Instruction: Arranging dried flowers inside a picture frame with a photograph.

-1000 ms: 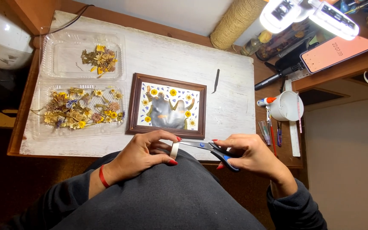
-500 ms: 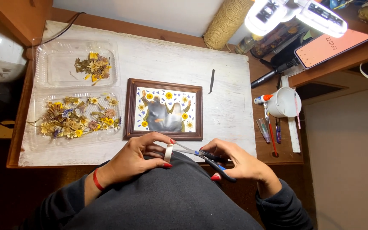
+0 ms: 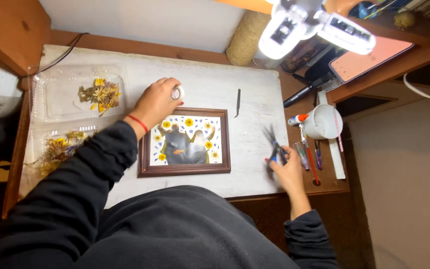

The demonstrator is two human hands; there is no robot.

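A dark wooden picture frame [image 3: 184, 171] lies on the white board [image 3: 210, 84], holding a grey silhouette ringed by pressed yellow flowers. My left hand [image 3: 155, 102] reaches over the frame's upper left corner and grips a small white tape roll [image 3: 177, 92]. My right hand [image 3: 285, 167] is at the board's right edge, closed on blue-handled scissors [image 3: 273, 144] whose blades point up and look blurred.
Clear plastic trays [image 3: 55, 99] with dried flowers [image 3: 99, 93] sit at the left. Black tweezers [image 3: 237, 102] lie above the frame. At the right are a white cup [image 3: 324, 122], pens [image 3: 308, 159], a twine spool [image 3: 247, 37] and a lamp [image 3: 314, 25].
Both hands were together near my body, cutting tape with the scissors. Now my left hand has carried the tape roll up past the frame, and my right has swung the scissors out right.
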